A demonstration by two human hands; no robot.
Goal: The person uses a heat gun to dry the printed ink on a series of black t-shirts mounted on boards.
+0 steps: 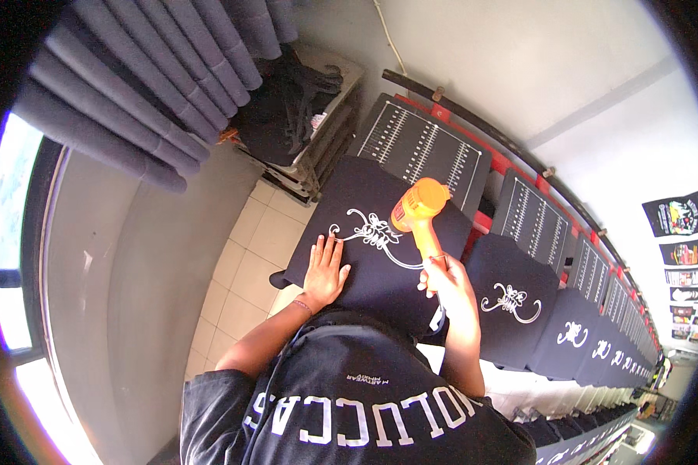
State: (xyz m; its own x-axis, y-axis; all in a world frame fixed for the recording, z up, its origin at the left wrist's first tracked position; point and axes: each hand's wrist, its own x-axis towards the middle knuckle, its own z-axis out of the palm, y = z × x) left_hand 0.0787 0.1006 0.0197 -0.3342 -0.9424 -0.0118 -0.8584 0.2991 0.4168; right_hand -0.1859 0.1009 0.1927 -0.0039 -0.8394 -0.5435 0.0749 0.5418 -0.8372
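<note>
A dark T-shirt (364, 291) lies stretched over the board in front of me, with a white scrolling design (376, 231) printed on it. My left hand (326, 270) rests flat on the fabric, fingers outstretched, its fingertips beside the left curl of the print. In my right hand (447, 280) is an orange heat gun (420, 208), gripped by its handle. The gun's body hangs over the right part of the design, its nozzle end close above the cloth. I cannot tell whether it touches.
To the right runs a row of boards with more dark shirts (512, 302) bearing the same design. Black boards with white ruled marks (423, 143) stand behind, along a red rail (504, 164). A shelf piled with black cloth (287, 116) is at the far left, near a grey curtain (139, 70).
</note>
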